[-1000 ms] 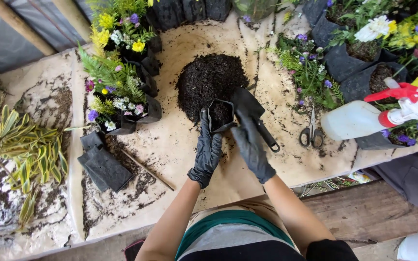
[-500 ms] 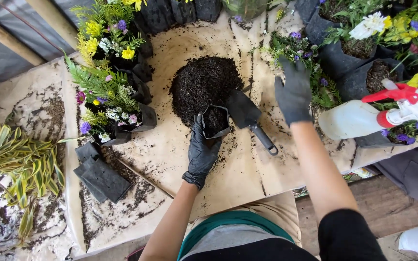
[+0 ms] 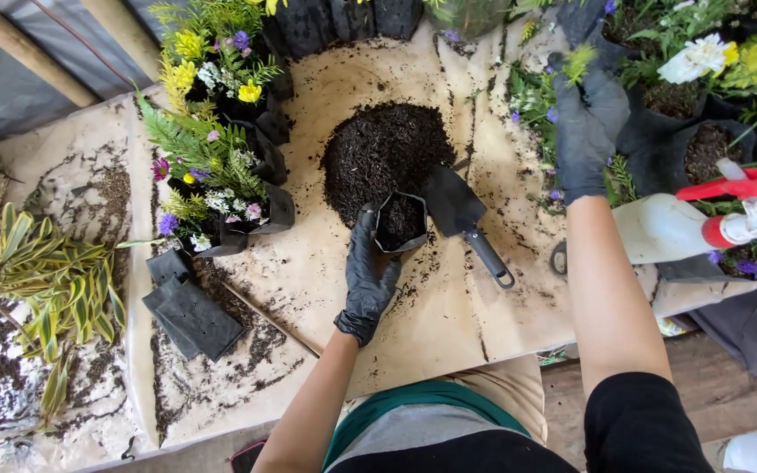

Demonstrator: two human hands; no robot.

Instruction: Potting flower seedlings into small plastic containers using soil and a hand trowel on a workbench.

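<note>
Looks like I'm mid-potting: my left hand (image 3: pixel 370 278) grips the small black grow bag (image 3: pixel 399 222), sitting half-full of dark soil at the near edge of the soil pile (image 3: pixel 385 151). My right hand (image 3: pixel 585 131) is closed around a flower seedling (image 3: pixel 576 63) far right, so next I'd guess it needs lowering straight into the bag.

Bright even daylight, soft shadows, sharp focus, slight wide-angle edge distortion.

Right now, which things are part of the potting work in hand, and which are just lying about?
In use: left hand holding small black soil-filled grow bag; right hand on green plant sprigs; dark soil heap.

Lying about: black trowel, white spray bottle with red trigger, flat empty black bags.
</note>
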